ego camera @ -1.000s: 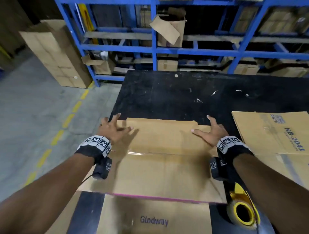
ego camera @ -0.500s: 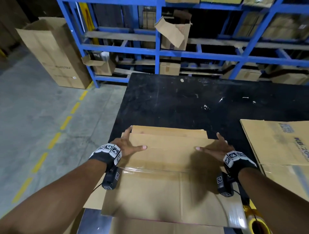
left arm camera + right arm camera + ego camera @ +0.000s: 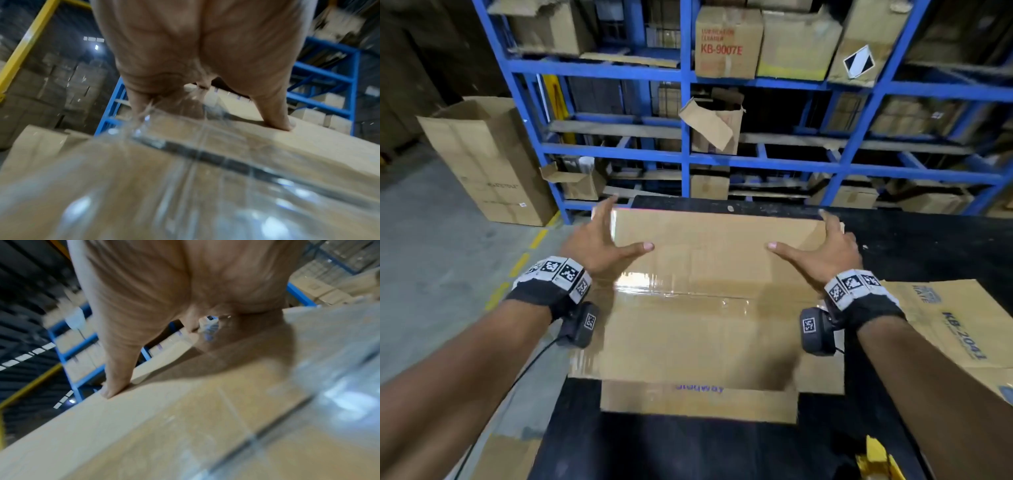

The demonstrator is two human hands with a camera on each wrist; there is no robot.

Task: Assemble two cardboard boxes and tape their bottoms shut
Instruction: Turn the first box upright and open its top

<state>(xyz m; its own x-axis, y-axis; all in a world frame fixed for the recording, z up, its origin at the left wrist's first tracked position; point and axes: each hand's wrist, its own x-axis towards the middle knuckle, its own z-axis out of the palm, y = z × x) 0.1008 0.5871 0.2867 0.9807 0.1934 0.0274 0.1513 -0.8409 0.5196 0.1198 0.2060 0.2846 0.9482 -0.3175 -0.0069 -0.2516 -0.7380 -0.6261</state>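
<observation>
1. Cardboard box (image 3: 705,274): taped face up, tilted, at tabletop (image 3: 928,246) left edge.
2. Left hand (image 3: 594,246): spread, fingers straight on box's left side, thumb on taped face.
3. Right hand (image 3: 828,255): same, right side.

left hand (image 3: 599,247), right hand (image 3: 825,254) splayed flat

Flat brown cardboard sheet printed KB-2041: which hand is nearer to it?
Right. The right hand is on the tan cardboard box's end beside the sheet; the left hand is on its opposite end.
</observation>
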